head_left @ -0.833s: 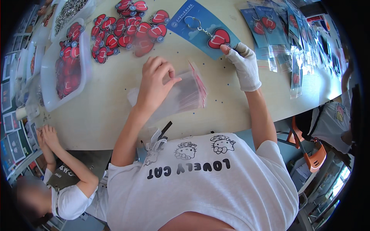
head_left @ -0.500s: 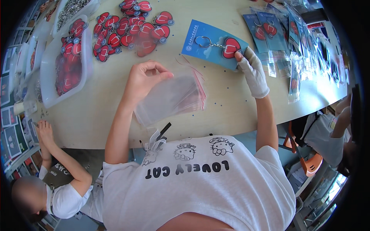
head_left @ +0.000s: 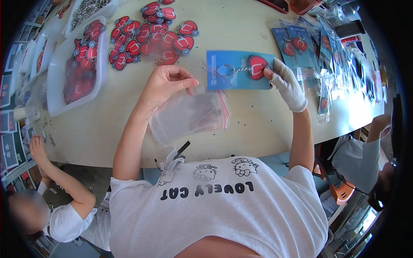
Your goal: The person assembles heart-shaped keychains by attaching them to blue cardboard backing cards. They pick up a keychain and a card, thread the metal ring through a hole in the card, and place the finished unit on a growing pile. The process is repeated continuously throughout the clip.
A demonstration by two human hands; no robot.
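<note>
My right hand (head_left: 289, 86), in a white glove with bare fingertips, grips the right end of a blue backing card (head_left: 238, 81). On that card lies a red heart-shaped keychain (head_left: 258, 68) with a short chain and a split ring. My left hand (head_left: 172, 84) is bare, its thumb and fingers pinched on what looks like a clear zip bag (head_left: 200, 81). The bag's thin red line crosses the card's left end; whether the card is inside it I cannot tell. Below my left hand lies a stack of clear zip bags (head_left: 185, 118) with red-lined edges.
Loose red keychains (head_left: 150, 41) are heaped at the far left, beside a white plastic bin (head_left: 56, 94) of more. Another tub (head_left: 88, 13) holds metal rings and chains. Bagged cards (head_left: 299, 49) pile up at the right. One person (head_left: 69, 210) sits left, another (head_left: 357, 159) right.
The blue card has turned more level and come nearer to me, with its left end meeting the bag's red line. My left hand has shifted slightly right.
</note>
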